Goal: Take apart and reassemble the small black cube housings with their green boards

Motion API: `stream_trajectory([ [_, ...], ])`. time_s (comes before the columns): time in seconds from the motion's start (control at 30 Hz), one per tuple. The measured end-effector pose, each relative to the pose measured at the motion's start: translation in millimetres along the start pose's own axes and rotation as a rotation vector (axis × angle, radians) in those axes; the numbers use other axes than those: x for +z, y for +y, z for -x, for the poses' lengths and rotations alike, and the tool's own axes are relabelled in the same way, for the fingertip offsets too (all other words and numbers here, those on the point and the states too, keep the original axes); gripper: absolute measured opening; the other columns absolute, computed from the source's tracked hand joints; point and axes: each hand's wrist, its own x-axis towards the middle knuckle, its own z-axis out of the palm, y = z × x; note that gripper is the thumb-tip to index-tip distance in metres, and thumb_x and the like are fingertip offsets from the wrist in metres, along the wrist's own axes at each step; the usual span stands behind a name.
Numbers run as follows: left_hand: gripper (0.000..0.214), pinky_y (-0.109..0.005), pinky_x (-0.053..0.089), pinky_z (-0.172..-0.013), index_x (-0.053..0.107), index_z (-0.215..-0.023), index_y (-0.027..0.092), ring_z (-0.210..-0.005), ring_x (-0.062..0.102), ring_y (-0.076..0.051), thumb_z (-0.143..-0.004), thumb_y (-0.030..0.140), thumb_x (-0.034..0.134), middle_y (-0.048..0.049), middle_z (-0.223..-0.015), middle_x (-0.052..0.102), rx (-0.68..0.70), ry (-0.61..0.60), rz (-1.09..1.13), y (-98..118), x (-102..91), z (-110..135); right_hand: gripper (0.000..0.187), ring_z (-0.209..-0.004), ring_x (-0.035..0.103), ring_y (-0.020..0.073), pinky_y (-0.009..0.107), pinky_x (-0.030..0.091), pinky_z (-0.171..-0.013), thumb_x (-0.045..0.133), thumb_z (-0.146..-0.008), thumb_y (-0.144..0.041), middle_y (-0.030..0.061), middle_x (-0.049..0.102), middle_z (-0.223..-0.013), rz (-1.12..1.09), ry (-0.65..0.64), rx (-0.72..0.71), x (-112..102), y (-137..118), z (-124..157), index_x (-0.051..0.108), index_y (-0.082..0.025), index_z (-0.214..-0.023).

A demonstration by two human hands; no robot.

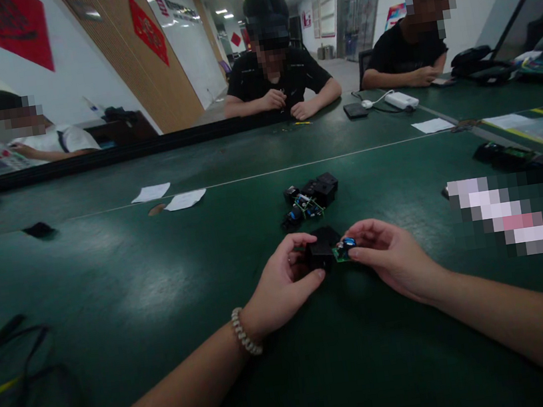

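Note:
My left hand grips a small black plastic housing between thumb and fingers, just above the green table. My right hand pinches a small green circuit board with a blue part on it, held against the right side of the housing. Both hands are closed on their pieces. A bead bracelet circles my left wrist. Just beyond my hands lies a small pile of black housings and circuit boards.
The dark green table carries paper slips, black cables at the left front and a white power strip at the back right. Three other people sit at the far side. A black rail crosses the table.

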Motion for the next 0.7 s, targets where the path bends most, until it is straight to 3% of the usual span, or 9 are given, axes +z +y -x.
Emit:
stream_trajectory([
  [0.37,0.048,-0.047,0.054,-0.101,0.055,-0.126,0.022,-0.113,0.066,-0.025,-0.082,0.018,0.075,-0.0085,-0.121,0.065,-0.01,-0.011,-0.015,1.8,-2.0,-0.5,0.03,-0.088,0.07,0.0144,0.031,0.055,-0.088,0.093,-0.065,-0.015,0.0001,0.079,-0.095,0.055,0.006,-0.037,-3.9,0.0,-1.7,0.076,-0.022,-0.089],
  [0.53,0.048,-0.047,0.054,-0.099,0.055,-0.124,0.022,-0.111,0.067,-0.025,-0.082,0.017,0.075,-0.008,-0.119,0.065,-0.002,-0.013,-0.007,3.0,-0.9,-0.5,0.028,-0.082,0.072,0.0145,0.032,0.06,-0.079,0.093,-0.069,-0.021,-0.0009,0.077,-0.091,-0.039,-0.04,0.019,-0.5,-5.2,0.6,0.074,-0.023,-0.089],
  [0.7,0.047,-0.047,0.054,-0.098,0.055,-0.124,0.022,-0.11,0.067,-0.026,-0.081,0.016,0.074,-0.0086,-0.119,0.065,-0.006,-0.002,-0.02,4.5,-0.3,0.3,0.023,-0.077,0.072,0.0141,0.03,0.063,-0.068,0.09,-0.077,-0.029,0.0016,0.078,-0.105,-0.073,-0.059,0.013,0.7,-6.9,0.8,0.071,-0.024,-0.089],
])
